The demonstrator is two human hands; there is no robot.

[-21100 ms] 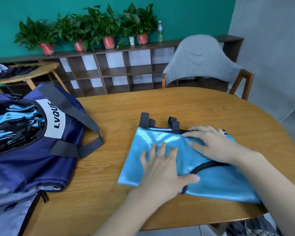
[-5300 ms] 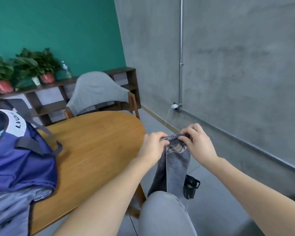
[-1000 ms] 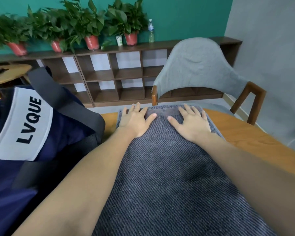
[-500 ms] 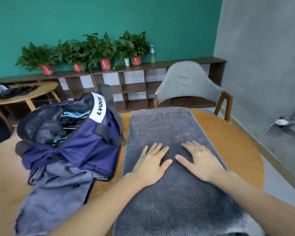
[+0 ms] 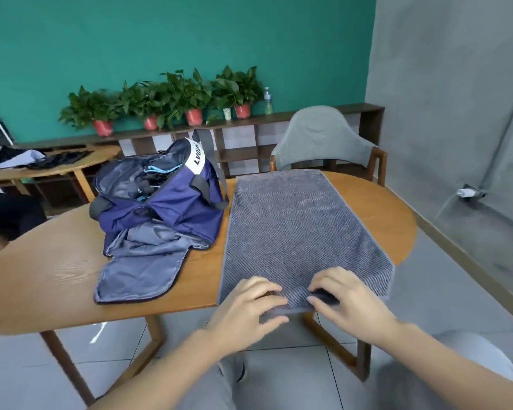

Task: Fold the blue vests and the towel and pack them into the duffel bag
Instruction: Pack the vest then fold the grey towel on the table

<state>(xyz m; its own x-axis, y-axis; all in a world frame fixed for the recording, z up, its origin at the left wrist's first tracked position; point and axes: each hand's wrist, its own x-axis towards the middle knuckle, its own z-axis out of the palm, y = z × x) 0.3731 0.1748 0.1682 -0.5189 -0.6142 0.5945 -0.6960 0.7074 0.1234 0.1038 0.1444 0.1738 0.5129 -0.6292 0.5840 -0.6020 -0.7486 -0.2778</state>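
Observation:
A grey ribbed towel (image 5: pixel 296 229) lies flat along the right half of the wooden table (image 5: pixel 57 279), its near end at the table's front edge. My left hand (image 5: pixel 249 309) and my right hand (image 5: pixel 344 303) both pinch that near edge, fingers curled over the cloth. The navy duffel bag (image 5: pixel 163 202) stands open to the left of the towel, touching its far left side. Light blue vests (image 5: pixel 154 173) show inside the bag's mouth. The bag's grey flap hangs out toward me across the tabletop.
A grey-backed wooden chair (image 5: pixel 323 140) stands behind the table's far end. A low shelf with several potted plants (image 5: pixel 172 99) runs along the green wall. Another round table (image 5: pixel 57 164) with dark clothes stands at the left. A concrete wall is at the right.
My hands slid back from the towel's far end, across its middle, to its near edge, where they now grip it. My head has pulled back, so the whole table shows.

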